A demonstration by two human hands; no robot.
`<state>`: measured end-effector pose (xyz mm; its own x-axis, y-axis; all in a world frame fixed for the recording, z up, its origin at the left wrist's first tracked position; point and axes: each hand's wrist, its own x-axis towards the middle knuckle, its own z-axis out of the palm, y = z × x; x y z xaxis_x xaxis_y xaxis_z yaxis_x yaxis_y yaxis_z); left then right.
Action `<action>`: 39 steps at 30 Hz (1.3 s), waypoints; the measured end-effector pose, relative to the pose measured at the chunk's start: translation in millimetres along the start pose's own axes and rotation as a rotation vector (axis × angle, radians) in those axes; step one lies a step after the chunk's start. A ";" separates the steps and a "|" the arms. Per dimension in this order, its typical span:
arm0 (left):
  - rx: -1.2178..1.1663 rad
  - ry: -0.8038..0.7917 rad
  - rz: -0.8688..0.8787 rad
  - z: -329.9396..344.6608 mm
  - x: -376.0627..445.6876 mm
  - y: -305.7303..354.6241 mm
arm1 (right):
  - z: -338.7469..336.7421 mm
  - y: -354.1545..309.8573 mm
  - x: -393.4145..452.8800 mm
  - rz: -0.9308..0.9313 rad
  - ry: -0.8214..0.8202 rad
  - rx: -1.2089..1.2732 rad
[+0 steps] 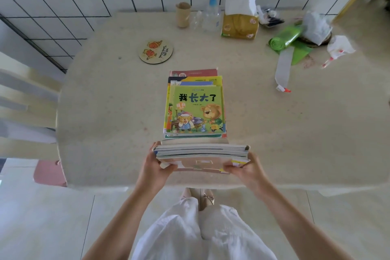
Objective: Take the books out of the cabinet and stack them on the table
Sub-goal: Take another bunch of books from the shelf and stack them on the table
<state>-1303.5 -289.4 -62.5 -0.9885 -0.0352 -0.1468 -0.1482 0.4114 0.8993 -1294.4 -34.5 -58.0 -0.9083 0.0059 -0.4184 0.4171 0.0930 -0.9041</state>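
A stack of books already lies on the table, with a green picture book on top. So a part of the task is done. Just in front of this stack, on the side of the person, a second bundle of books is held above the near edge of the table. The left hand grips its left end and the right hand grips its right end, with fingers curled around the bundle. It seems not yet put down. I judge that this bundle must go onto the stack next. The cabinet is not visible, so I cannot tell if more books remain inside. Behind the stack, a round coaster and a tissue pack stand well apart from it.
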 end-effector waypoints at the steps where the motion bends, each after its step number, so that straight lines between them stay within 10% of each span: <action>1: 0.024 -0.001 0.006 0.0 -0.7 -2.0 | 0.1 2.9 0.2 0.005 0.003 -0.009; 18: 0.227 -0.064 -0.008 -1.3 -0.6 -33.4 | -19.5 21.7 5.3 -0.276 -0.048 -0.426; 39: -0.029 -0.263 -0.133 -13.2 20.9 -22.8 | -36.3 15.6 33.3 0.024 -0.179 -0.257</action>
<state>-1321.1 -311.5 -80.6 -0.9198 0.1516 -0.3620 -0.2800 0.3930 0.8759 -1319.3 3.3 -82.9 -0.8682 -0.1625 -0.4689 0.3956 0.3438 -0.8516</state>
